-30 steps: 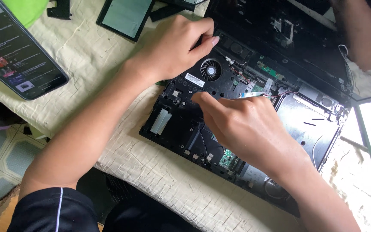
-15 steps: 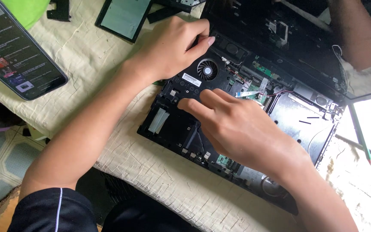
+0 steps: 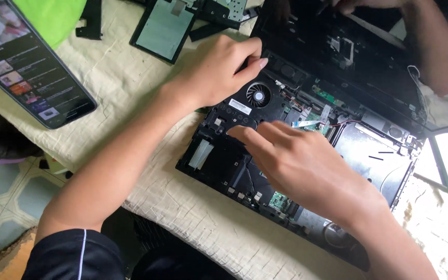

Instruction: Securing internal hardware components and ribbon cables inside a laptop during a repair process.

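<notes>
One opened black laptop chassis, one round cooling fan between the hands. Left hand curled, gripping chassis top edge. Right hand loosely open, fingertips pressing board below fan.

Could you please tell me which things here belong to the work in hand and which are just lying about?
In hand:
- opened laptop base
- cooling fan
- left hand at the base's edge
- right hand on the board

Lying about:
- lit phone
- loose flat panel
- pencil
- cream cloth
</notes>
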